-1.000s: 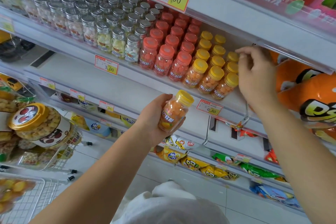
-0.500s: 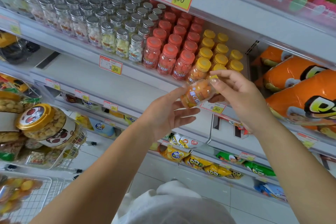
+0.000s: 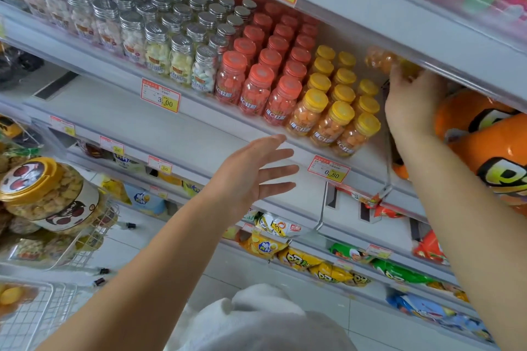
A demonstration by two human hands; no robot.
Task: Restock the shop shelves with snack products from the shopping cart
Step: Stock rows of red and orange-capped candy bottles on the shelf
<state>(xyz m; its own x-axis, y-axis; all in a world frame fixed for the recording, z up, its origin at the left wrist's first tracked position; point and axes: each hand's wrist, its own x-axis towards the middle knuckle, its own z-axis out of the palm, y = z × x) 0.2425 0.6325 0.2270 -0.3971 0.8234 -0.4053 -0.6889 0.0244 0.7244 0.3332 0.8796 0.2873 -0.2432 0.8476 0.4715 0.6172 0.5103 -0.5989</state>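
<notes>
Orange candy bottle [image 3: 380,61] gripped by right hand [image 3: 410,100] over white shelf [image 3: 119,77], left hand [image 3: 256,171] spread empty, pale tiled floor [image 3: 370,330] below

Two hands are seen, a left hand [image 3: 251,177] and a right hand [image 3: 410,102]. Twelve yellow-lidded candy bottles [image 3: 330,125] are counted. Eleven are stood on the shelf [image 3: 199,120] in rows of four, four and three. One more, the orange candy bottle [image 3: 380,60], is held in the right hand. Three rows of red-lidded bottles [image 3: 256,91] are lined up, with three at the front. The silver-lidded bottles [image 3: 155,45] are too many to be counted. One big gold-lidded jar [image 3: 48,194] is seen.
</notes>
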